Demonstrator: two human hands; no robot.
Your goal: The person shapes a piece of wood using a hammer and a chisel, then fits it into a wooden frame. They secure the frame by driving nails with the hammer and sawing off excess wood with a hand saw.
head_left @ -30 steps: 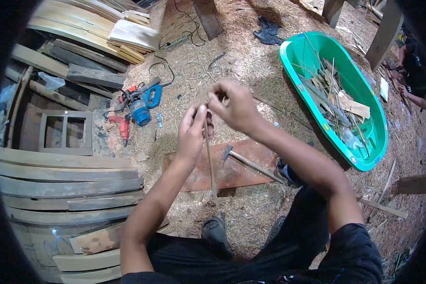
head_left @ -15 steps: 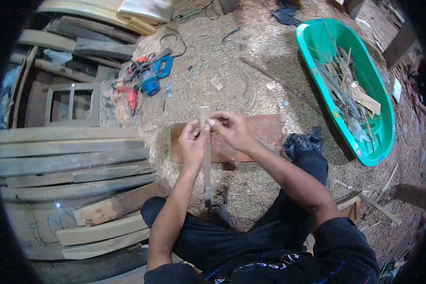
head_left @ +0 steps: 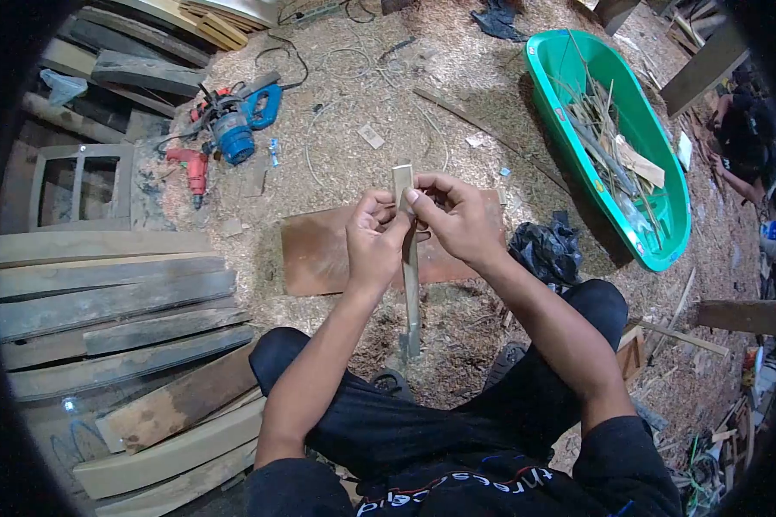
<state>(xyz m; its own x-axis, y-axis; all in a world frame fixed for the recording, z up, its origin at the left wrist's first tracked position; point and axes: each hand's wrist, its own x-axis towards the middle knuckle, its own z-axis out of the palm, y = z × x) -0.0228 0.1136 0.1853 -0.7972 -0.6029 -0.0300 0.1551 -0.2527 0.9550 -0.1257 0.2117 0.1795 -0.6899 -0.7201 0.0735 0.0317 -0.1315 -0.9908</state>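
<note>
A long narrow wooden strip [head_left: 411, 289] points away from me, its pale far end raised between my two hands. My left hand [head_left: 377, 237] grips it from the left side, fingers curled near the top. From the right, my right hand [head_left: 453, 215] pinches the strip close to that end, the thumb lying on its face. Below both hands a flat reddish-brown board [head_left: 319, 254] rests on the ground, partly covered by them. Whether anything small is between the fingertips cannot be made out.
A green tub [head_left: 677, 198] holding wood scraps stands at the right. A blue power tool [head_left: 235, 138] and red drill [head_left: 194, 172] lie upper left. Planks [head_left: 112, 297] are stacked left. A black plastic bag [head_left: 547, 250] sits by my knee. Another person [head_left: 746, 138] is far right.
The view has shifted, and the surroundings sit lower left or further left in it. Both hands still hold the strip near its end; more of the person at the far right shows.
</note>
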